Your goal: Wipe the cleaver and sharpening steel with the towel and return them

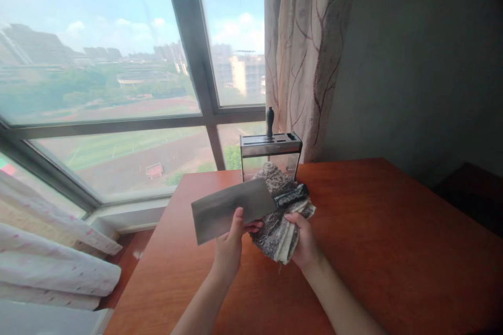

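Cleaver [231,209] is held above the desk [373,220], nearer than the knife block [271,140] standing by the far edge. It looks stiff and fairly heavy, its flat blade probably slippery; its dark handle [291,196] seems the safest hold. Of the 2 grips, the left hand [231,246] pinches the blade, thumb on its face; the right hand [305,243] clutches a bunched grey cloth [271,235] against the handle.

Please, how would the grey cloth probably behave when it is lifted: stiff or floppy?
The cloth is probably floppy, since it bunches into folds in the right hand. Its fuzzy surface suggests it is not slippery. Its thin layers suggest low weight.
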Tool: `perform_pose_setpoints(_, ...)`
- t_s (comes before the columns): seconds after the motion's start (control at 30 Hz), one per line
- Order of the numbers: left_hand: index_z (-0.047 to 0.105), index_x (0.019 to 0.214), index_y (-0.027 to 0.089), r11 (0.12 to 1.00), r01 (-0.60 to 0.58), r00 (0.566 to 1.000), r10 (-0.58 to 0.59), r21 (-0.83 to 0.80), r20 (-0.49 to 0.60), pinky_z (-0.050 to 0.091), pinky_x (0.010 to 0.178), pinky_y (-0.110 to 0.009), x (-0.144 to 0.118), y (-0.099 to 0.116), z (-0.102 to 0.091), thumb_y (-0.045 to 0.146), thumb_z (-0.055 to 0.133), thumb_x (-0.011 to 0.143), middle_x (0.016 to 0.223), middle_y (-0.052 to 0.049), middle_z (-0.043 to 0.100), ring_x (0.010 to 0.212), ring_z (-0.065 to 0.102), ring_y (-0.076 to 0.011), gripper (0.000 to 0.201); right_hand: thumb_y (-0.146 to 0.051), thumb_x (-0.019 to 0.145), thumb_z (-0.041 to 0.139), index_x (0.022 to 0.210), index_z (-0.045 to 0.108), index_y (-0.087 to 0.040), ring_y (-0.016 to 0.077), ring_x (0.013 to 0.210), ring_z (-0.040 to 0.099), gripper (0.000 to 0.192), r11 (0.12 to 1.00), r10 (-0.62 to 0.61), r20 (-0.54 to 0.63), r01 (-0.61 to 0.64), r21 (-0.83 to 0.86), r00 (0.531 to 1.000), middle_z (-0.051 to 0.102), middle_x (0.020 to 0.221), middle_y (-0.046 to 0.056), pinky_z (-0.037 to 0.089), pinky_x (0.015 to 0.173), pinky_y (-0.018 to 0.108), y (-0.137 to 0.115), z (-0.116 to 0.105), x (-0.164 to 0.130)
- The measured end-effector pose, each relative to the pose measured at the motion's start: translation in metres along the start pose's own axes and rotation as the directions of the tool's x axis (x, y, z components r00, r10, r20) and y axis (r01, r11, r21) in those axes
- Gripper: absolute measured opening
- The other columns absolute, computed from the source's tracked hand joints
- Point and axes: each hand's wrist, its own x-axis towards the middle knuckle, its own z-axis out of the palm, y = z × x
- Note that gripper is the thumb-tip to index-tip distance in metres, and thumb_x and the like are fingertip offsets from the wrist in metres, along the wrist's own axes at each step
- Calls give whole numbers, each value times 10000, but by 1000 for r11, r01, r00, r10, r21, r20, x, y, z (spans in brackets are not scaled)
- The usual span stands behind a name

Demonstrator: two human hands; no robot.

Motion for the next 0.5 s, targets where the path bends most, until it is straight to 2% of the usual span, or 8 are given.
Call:
perform_pose_setpoints(0.07, 701, 766, 55, 997, 15, 1000, -14, -70, 9, 555, 598, -345, 5, 1, -1, 488, 686, 734, 687, -130, 713, 618, 680, -239, 435, -324, 717, 546, 905, 702, -162, 309, 929, 686, 293, 998, -55, -45, 55, 5, 997, 753, 797, 80, 530, 843, 507, -4, -1, 1)
perform_pose_setpoints(0.13, 685, 799, 50, 991, 26, 1000, -25, -132, 13, 549, 582, -340, 9, 4, -2, 463, 699, 729, 648, -109, 701, 586, 675, -229, 420, -309, 709, 555, 916, 707, -188, 304, 932, 688, 284, 986, -161, -124, 164, 15, 979, 760, 828, 60, 521, 858, 511, -13, -7, 2)
perform_pose_setpoints(0.3, 623, 926, 78, 974, 2, 1000, -9, -228, -30, 507, 506, -285, 13, 9, -6, 424, 732, 699, 619, -51, 683, 492, 646, -181, 428, -267, 708, 575, 992, 692, -296, 247, 909, 702, 309, 914, -348, -294, 392, 103, 890, 759, 932, -39, 508, 906, 476, -38, -30, 4)
perform_pose_setpoints(0.37, 608, 961, 84, 971, -6, 999, -2, -237, -34, 505, 503, -284, 13, 9, -5, 424, 741, 684, 640, -46, 686, 486, 644, -176, 458, -262, 710, 569, 996, 688, -304, 241, 918, 699, 312, 909, -358, -295, 402, 107, 886, 756, 951, -47, 513, 901, 474, -38, -33, 4)
perform_pose_setpoints(0.5, 612, 927, 82, 972, -5, 1000, 0, -236, -21, 501, 497, -279, 10, 5, -1, 415, 731, 704, 650, -46, 683, 498, 646, -174, 418, -250, 696, 579, 964, 698, -240, 275, 917, 699, 294, 933, -343, -196, 357, 37, 918, 763, 891, 6, 530, 867, 487, -22, -22, 3)
